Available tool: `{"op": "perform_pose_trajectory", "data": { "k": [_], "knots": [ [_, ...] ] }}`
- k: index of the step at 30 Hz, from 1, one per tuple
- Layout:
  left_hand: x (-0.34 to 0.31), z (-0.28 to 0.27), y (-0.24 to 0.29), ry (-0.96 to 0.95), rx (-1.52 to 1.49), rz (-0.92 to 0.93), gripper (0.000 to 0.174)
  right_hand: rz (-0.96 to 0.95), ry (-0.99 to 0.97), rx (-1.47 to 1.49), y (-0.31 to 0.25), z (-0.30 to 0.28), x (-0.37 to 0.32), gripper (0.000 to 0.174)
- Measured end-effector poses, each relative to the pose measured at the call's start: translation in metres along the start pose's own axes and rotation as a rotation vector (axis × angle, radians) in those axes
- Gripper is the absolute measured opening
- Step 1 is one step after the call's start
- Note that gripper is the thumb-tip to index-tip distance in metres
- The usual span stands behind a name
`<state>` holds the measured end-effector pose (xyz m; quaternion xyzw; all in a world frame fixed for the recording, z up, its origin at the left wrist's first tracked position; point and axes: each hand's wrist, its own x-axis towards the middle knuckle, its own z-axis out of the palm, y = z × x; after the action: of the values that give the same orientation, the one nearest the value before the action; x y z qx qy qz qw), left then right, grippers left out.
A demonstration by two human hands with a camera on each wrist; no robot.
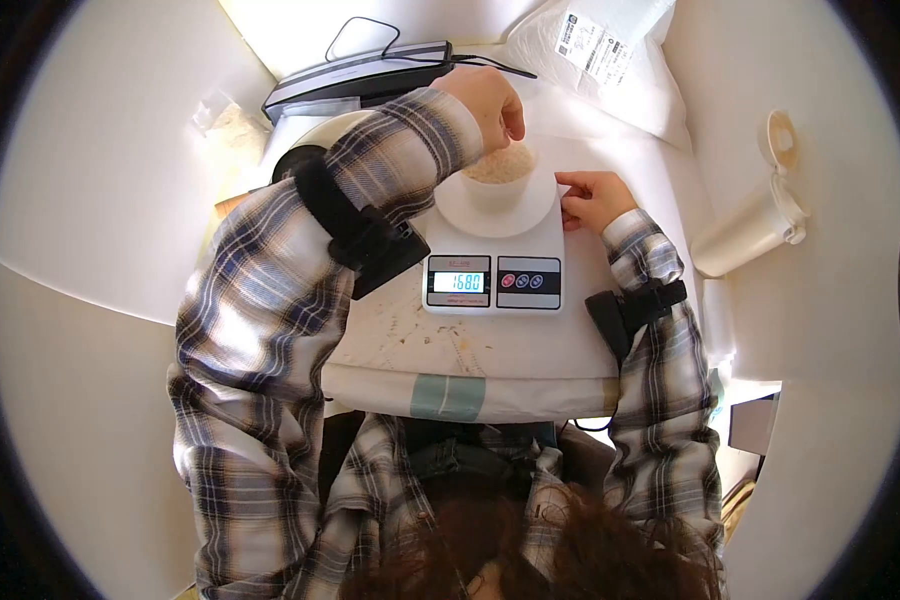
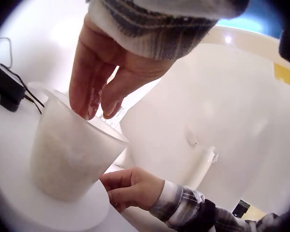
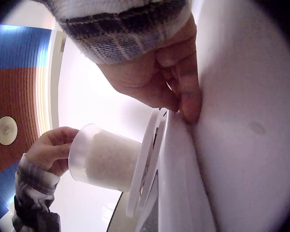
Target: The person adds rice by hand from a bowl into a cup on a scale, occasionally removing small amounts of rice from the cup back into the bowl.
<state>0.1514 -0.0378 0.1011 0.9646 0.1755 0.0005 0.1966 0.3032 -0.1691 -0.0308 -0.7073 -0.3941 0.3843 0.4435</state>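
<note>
A white digital scale reads 168.0 on its lit display. On its round plate stands a translucent cup filled with pale grains. My left hand hangs over the cup, fingers pointing down into its mouth with the tips slightly apart and grains stuck to them. My right hand rests on the table beside the plate's right edge, fingers loosely curled and holding nothing, one fingertip on the tabletop.
A white lidded jug stands at the right. A labelled white bag and a black-and-silver device with a cable lie at the back. A small packet of grain is at the back left. Spilled grains dot the table before the scale.
</note>
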Motion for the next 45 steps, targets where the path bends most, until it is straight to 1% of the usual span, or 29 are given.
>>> {"op": "perform_pose_trajectory", "data": {
  "k": [2,9,11,12,14,18,20,21,23,27,30,32,33,35,38,39,41,45],
  "knots": [
    [0.002,0.005,-0.006,0.072,-0.026,0.027,0.015,0.010,0.008,0.013,-0.003,0.001,-0.002,0.034],
    [-0.001,0.006,-0.007,0.074,0.062,-0.026,0.013,0.032,-0.023,-0.025,-0.004,0.000,-0.001,0.034],
    [-0.004,0.006,-0.008,0.130,0.128,0.085,0.013,0.034,-0.024,-0.028,-0.003,-0.001,-0.001,0.034],
    [-0.006,0.005,-0.005,0.130,0.128,0.086,0.013,0.018,-0.016,-0.016,-0.003,0.000,-0.001,0.035],
    [-0.010,0.002,0.003,0.057,-0.003,-0.028,0.015,0.001,-0.009,-0.003,-0.002,0.000,0.000,0.036],
    [-0.008,0.005,-0.005,0.070,-0.008,-0.020,0.017,0.008,0.001,-0.004,-0.002,0.000,0.000,0.036],
    [-0.005,0.007,-0.011,0.049,-0.103,-0.068,0.022,0.015,0.006,-0.005,-0.002,0.000,0.000,0.036],
    [-0.005,0.006,-0.011,0.049,-0.103,-0.068,0.022,0.014,0.005,-0.011,-0.002,0.000,0.000,0.035],
    [-0.005,0.004,-0.010,0.005,-0.243,-0.125,0.030,0.012,0.003,-0.017,-0.002,0.000,0.000,0.035],
    [-0.006,0.004,-0.010,0.030,-0.301,-0.116,0.030,0.034,-0.008,-0.038,-0.007,0.000,-0.003,0.035],
    [-0.009,0.005,-0.009,0.066,-0.316,-0.109,0.024,0.049,-0.025,-0.052,-0.007,0.000,-0.002,0.035],
    [-0.010,0.006,-0.010,0.071,-0.262,-0.050,0.015,0.049,-0.026,-0.056,-0.007,-0.001,-0.002,0.036],
    [-0.010,0.007,-0.009,0.071,-0.262,-0.050,0.015,0.050,-0.027,-0.060,-0.007,-0.001,-0.002,0.036],
    [-0.010,0.007,-0.009,0.103,-0.159,-0.024,0.014,0.051,-0.027,-0.065,-0.007,-0.001,-0.002,0.036],
    [-0.012,0.006,-0.008,0.111,-0.123,-0.013,0.015,0.040,-0.024,-0.060,-0.005,-0.001,-0.001,0.036],
    [-0.011,0.007,-0.009,0.110,-0.124,-0.013,0.015,0.035,-0.010,-0.041,-0.004,0.000,-0.001,0.035],
    [-0.010,0.011,-0.013,0.193,-0.207,-0.031,0.014,0.031,0.004,-0.023,-0.005,0.000,-0.001,0.035],
    [-0.009,0.013,-0.019,0.166,-0.208,-0.017,0.017,0.028,0.007,-0.018,-0.006,0.000,-0.002,0.035]
  ]
}}
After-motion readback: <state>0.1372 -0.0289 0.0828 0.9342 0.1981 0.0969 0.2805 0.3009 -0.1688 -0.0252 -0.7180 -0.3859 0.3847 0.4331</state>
